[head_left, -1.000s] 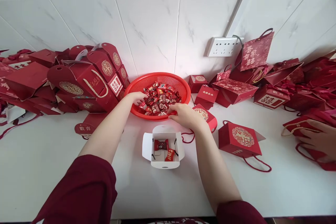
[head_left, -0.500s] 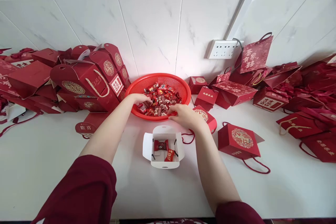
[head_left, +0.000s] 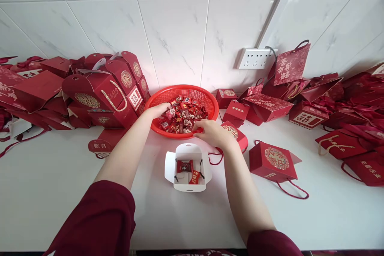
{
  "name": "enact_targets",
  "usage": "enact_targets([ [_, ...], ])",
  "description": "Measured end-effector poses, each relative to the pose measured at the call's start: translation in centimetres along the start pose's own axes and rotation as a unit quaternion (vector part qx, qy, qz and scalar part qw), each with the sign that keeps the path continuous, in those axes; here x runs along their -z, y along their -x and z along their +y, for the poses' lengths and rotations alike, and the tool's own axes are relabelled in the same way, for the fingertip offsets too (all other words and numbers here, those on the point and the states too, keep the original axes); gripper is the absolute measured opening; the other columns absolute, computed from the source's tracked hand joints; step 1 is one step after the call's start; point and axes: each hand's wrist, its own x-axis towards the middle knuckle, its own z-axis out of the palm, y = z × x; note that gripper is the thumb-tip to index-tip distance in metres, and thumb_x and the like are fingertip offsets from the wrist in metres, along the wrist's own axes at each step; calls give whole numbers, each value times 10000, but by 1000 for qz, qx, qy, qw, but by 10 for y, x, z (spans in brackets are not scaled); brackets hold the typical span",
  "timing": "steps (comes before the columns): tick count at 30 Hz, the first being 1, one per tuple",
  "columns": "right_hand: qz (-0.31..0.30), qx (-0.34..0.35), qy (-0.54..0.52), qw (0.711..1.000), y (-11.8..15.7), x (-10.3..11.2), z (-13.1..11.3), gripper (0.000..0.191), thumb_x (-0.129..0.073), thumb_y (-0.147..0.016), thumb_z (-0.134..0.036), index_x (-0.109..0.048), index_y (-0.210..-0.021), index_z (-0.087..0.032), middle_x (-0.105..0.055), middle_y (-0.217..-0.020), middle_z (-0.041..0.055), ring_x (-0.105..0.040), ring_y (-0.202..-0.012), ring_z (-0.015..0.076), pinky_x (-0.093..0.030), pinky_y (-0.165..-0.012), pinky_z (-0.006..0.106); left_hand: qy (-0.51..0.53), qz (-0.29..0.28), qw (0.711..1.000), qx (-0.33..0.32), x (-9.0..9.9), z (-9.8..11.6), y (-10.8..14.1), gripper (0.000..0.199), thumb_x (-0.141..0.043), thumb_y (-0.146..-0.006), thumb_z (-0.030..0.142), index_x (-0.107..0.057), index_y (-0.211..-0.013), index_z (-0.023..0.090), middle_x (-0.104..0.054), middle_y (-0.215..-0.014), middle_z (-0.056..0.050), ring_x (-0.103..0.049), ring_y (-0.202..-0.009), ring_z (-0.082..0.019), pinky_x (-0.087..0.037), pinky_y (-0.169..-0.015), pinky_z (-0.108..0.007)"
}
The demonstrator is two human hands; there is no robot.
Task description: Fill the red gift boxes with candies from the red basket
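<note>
My left hand [head_left: 159, 109] is over the left side of a red plastic basket [head_left: 215, 106], its fingertips closed on a pinkish wrapped candy [head_left: 171, 113]. Several red and brown wrapped candies [head_left: 186, 112] are piled in the basket. My right hand [head_left: 208, 132] is at the basket's front right rim, fingers curled down among the candies; what they hold, if anything, is hidden. In front of the basket stands an open box [head_left: 189, 187], white inside, its flaps spread. Two wrapped candies, one dark red [head_left: 184, 166] and one bright red [head_left: 195, 177], lie in it.
Red gift boxes [head_left: 96, 95] are stacked at the left, and more red boxes [head_left: 309, 114] are heaped at the right. A corded red box [head_left: 271, 161] lies right of my right forearm. A power socket [head_left: 255, 58] is on the tiled wall behind.
My left hand has lifted slightly from the pile, and a pinkish candy now shows at its fingertips. My right hand has barely moved. The view has shifted a little.
</note>
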Motion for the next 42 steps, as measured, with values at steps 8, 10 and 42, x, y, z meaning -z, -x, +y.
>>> enact_targets([
  [8,2,1,1,1000,0,2,-4,128,-597,-828,-148,-695,-880,-211,-699,-964,27,-613,-873,173,-443,-748,261,-50,-39,998,-14,2,2,7,292,-539,-714,458,-657,-740,193,-774,-991,-106,-717,-897,-224,-543,-741,-285],
  [10,1,-1,1,1000,1,3,-5,128,-593,-831,-144,-693,-878,-210,-703,-954,24,-613,-862,171,-441,-739,260,-92,-46,994,-26,1,2,9,280,-637,-671,442,-707,-799,203,-768,-1038,-84,-705,-942,-225,-530,-763,-270],
  [42,-3,-2,-2,1000,2,5,-5,149,-601,-836,-126,-699,-905,-216,-722,-1011,27,-643,-927,181,-458,-781,255,-191,21,971,-140,-5,1,5,202,-706,-652,416,-763,-700,228,-715,-756,3,-617,-758,-193,-473,-737,-258],
])
